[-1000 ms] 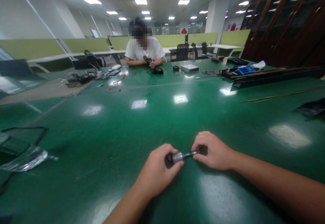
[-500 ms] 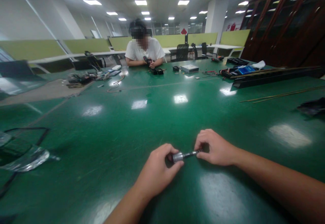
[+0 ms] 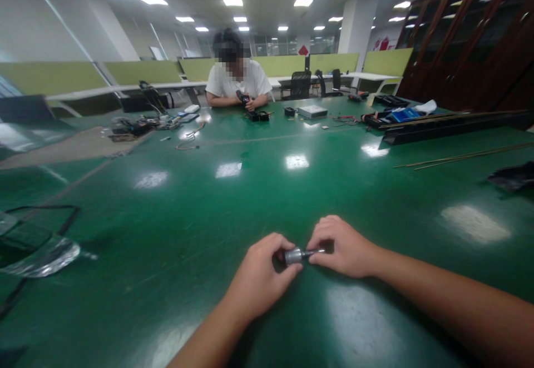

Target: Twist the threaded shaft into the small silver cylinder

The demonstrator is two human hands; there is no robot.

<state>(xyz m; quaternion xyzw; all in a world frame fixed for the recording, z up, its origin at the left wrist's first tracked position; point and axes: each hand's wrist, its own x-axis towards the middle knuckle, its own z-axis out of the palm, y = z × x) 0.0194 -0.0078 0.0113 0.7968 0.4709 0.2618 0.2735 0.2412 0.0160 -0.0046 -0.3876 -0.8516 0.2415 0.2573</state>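
Between its thumb and index finger, my left hand [image 3: 263, 272] grips a small silver metal cylinder [image 3: 293, 255] from the side. A thin shiny rod [image 3: 317, 251] sticks out of the cylinder toward the right. My right hand [image 3: 342, 247] is closed in a pinch around this rod, close to the cylinder's end. Part of the rod is hidden by those fingers. Both hands are low over the green tabletop [image 3: 258, 201], just right of centre in the head view.
Clear plastic packaging [image 3: 45, 254] lies at the left. Across the table a person in a white shirt [image 3: 238, 81] handles a dark device [image 3: 256, 115]. Cables and parts [image 3: 137, 126] sit at the far left; a black channel [image 3: 450, 126] and thin brass-coloured rods [image 3: 467, 155] lie at the right.
My right hand has slid left along the rod, nearer to the cylinder, so less rod shows between the hands. My left hand has hardly moved.
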